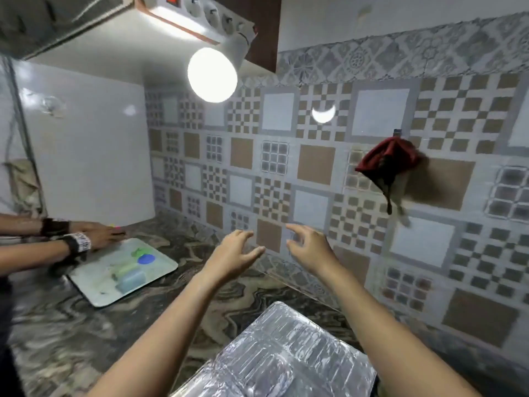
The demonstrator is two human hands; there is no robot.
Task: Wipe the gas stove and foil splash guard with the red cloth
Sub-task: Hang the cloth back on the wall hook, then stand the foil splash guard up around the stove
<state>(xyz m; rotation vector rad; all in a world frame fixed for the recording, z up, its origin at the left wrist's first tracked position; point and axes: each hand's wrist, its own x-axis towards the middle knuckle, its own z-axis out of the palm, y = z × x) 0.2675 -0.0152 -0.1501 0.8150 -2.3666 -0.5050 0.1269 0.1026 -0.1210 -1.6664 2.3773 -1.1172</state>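
Both my left hand (234, 250) and my right hand (310, 245) are open and hold nothing, so I should reach up to the red cloth (389, 161) hanging on its wall hook (397, 132), lift it off gently, then go down to the foil splash guard (286, 353).

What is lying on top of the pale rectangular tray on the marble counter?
On the pale rectangular tray lie a blue round item, a light blue block and greenish pieces, all blurred. Another person's hand covers its far corner.
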